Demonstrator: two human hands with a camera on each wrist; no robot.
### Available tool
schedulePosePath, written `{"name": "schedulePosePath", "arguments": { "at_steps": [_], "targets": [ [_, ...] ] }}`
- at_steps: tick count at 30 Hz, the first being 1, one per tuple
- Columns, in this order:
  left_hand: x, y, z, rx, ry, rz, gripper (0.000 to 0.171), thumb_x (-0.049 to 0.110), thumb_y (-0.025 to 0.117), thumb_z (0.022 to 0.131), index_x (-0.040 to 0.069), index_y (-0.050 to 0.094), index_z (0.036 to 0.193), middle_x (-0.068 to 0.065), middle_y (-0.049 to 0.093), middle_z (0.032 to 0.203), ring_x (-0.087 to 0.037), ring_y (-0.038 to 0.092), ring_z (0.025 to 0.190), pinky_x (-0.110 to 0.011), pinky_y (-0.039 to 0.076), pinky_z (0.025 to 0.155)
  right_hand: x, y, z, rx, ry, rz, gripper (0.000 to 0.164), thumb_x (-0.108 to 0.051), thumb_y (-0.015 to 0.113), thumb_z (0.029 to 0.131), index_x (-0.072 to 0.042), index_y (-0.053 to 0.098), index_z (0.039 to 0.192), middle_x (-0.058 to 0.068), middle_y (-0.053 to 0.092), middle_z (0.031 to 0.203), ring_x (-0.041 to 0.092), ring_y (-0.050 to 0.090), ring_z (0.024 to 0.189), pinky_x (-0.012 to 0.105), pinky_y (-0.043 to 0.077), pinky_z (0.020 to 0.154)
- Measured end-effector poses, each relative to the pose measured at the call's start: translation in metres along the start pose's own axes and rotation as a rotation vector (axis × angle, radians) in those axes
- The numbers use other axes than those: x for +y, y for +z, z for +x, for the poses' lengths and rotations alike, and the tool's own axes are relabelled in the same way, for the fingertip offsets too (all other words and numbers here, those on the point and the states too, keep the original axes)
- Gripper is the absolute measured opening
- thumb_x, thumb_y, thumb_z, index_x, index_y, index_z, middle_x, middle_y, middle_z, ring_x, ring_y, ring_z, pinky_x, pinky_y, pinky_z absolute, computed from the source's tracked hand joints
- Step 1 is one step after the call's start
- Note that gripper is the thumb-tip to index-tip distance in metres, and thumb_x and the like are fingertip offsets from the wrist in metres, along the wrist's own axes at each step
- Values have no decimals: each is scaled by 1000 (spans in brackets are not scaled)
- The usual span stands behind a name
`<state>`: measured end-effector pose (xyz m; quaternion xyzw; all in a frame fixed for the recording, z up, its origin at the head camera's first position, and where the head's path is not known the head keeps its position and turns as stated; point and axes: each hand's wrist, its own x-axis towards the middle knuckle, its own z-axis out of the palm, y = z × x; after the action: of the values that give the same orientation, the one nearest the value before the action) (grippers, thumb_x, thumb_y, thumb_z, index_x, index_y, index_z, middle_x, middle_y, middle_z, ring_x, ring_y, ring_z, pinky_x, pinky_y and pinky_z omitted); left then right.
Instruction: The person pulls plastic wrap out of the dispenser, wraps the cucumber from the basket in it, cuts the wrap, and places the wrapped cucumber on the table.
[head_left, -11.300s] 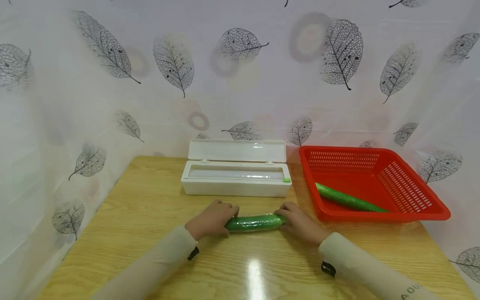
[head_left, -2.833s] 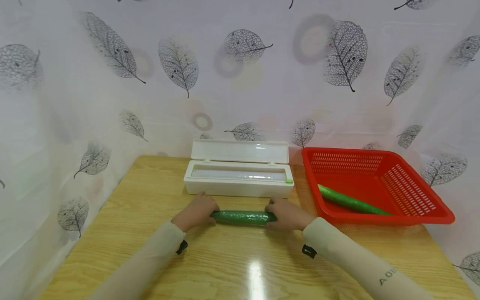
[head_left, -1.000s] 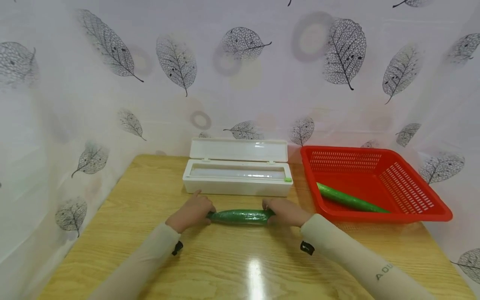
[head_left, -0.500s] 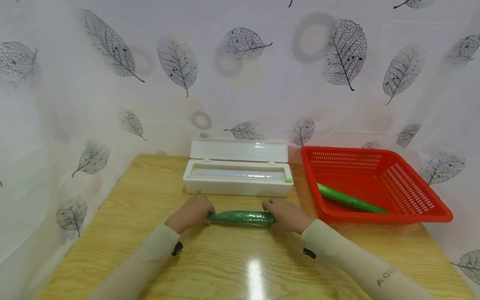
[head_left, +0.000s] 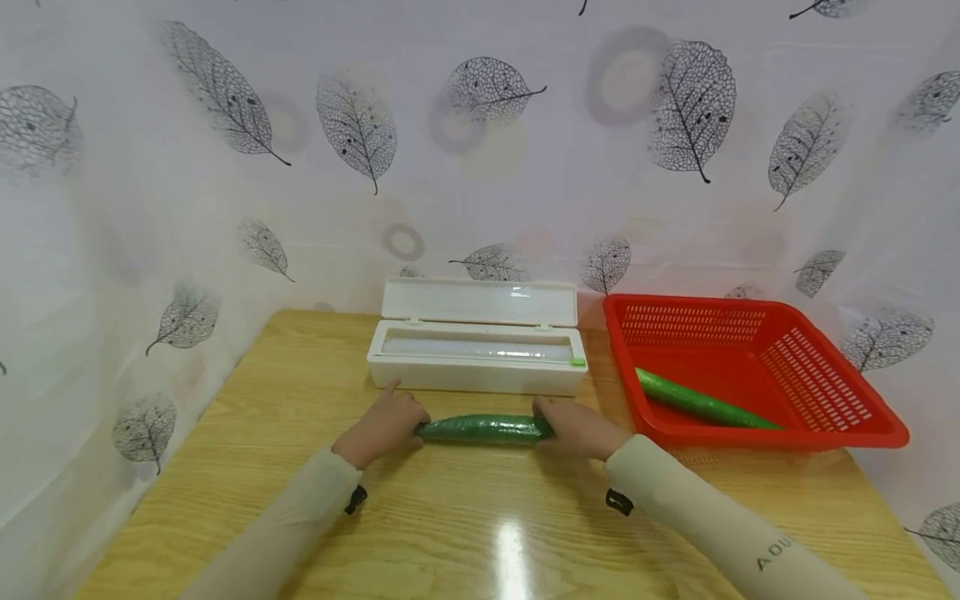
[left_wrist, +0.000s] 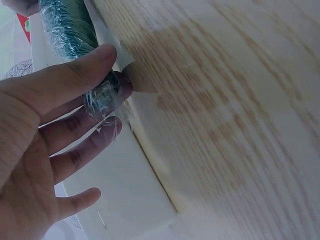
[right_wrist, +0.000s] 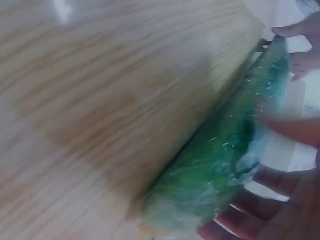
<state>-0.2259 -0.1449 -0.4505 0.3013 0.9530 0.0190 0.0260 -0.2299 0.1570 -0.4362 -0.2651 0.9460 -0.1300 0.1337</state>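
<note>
A cucumber (head_left: 483, 428) wrapped in clear plastic film lies crosswise in front of a white cling film box (head_left: 476, 375). My left hand (head_left: 382, 427) pinches its left end. In the left wrist view, the thumb (left_wrist: 82, 75) and forefinger hold that tip, where the film (left_wrist: 102, 102) is bunched, and the little finger is spread away. My right hand (head_left: 579, 427) grips near the other end. In the right wrist view its thumb is blurred over the wrapped cucumber (right_wrist: 210, 155), and its fingers (right_wrist: 250, 210) lie along the far side.
The box's lid (head_left: 480, 302) stands raised; a film roll (head_left: 476, 348) lies inside, and a green slider (head_left: 577, 362) is at its right front corner. A red basket (head_left: 757, 437) at the right holds another cucumber (head_left: 705, 402). The wooden table (head_left: 420, 533) ends before a leaf-patterned curtain.
Since the oldest frame, both hands and the wrapped cucumber have shifted left and slightly towards the box. The left hand now holds nearer the tip. In the last half second, they have barely moved.
</note>
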Motion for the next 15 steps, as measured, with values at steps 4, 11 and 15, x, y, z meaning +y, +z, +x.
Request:
{"name": "schedulePosePath", "arguments": {
  "at_steps": [4,11,15],
  "targets": [
    [0,-1,-1,3,-5,-8,21,27,82,69,17,74,85,5,73,84,-19,63,89,-60,30,108,0,3,-2,60,-52,-73,46,-19,82,71,-12,51,104,0,56,94,15,53,83,33,52,80],
    [-2,1,1,60,-4,75,17,21,83,69,19,75,84,6,73,82,-17,66,85,-57,32,108,2,-1,0,44,13,-33,31,-11,72,81,-8,51,104,3,62,90,17,57,78,36,53,76],
    [-4,1,1,70,-16,90,17,24,83,68,19,75,83,7,73,81,-16,66,85,-55,33,109,3,-3,1,-8,62,-43,26,-15,69,84,-10,51,103,1,59,86,17,54,75,36,52,73]
  ]
}}
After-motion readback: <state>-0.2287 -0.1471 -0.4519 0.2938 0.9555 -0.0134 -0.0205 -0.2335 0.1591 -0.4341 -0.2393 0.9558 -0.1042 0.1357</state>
